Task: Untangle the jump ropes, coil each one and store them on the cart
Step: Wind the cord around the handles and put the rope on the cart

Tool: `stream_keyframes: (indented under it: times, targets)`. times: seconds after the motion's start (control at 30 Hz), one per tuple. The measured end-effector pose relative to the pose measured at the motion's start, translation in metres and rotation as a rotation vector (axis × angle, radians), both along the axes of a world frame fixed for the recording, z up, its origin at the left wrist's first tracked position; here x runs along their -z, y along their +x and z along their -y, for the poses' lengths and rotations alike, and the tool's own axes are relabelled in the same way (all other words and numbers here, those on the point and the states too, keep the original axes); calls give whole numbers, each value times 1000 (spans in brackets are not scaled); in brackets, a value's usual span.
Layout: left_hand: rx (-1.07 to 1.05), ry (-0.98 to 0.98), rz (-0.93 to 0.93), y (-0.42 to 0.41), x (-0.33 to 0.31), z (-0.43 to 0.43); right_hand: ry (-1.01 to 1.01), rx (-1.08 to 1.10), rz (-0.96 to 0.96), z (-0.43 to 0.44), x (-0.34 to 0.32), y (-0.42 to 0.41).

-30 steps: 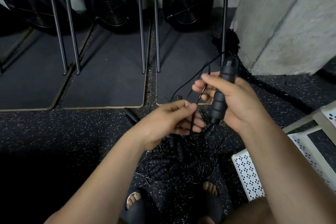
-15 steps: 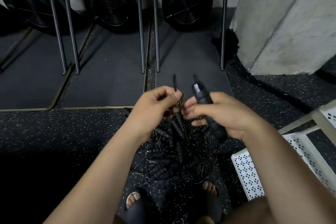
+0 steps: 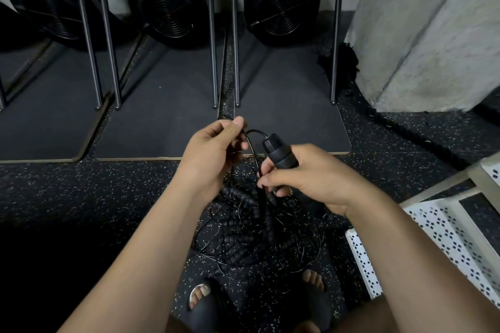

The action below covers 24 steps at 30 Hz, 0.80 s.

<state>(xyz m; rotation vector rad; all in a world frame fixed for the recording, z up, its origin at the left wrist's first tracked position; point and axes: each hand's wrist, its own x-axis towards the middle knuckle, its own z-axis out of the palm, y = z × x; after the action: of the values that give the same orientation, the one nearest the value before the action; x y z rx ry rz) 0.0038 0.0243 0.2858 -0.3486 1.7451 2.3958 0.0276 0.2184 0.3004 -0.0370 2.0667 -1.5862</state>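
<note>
Right hand [image 3: 311,178] clenched around black ribbed plastic jump-rope handle [image 3: 278,154]. Its long axis runs roughly front-to-back and the cable end points away, toward the grey floor mats [image 3: 292,121]. Left hand [image 3: 211,154] pinches the thin black cable [image 3: 253,143]. Both are held above the tangled black rope pile [image 3: 251,238] on the speckled rubber floor [image 3: 108,197]. White perforated metal cart [image 3: 446,230] at right edge.

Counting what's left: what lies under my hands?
A tangled pile of black jump ropes on the speckled floor: ribbed handles among thin cords. The left hand and right hand cover its top.
</note>
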Motion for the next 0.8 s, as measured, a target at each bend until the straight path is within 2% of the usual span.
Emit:
stream_keyframes:
  times: [0.13,0.27,0.5,0.63,0.73,0.8]
  targets:
    - [6,-125,73,2,1,-1,-177,39,42,-2,-9,0]
    - [133,-269,113,14,2,-16,-378,264,60,-8,-19,-6]
    - [461,-296,-18,29,5,-36,-596,610,87,-31,-16,-21]
    - [467,-439,-159,30,10,-34,-636,729,117,-41,-10,-28]
    - [428,-505,-224,26,13,-30,-622,693,136,-42,-5,-29]
    - [396,-481,-249,24,11,-28,-534,623,126,-39,-2,-28]
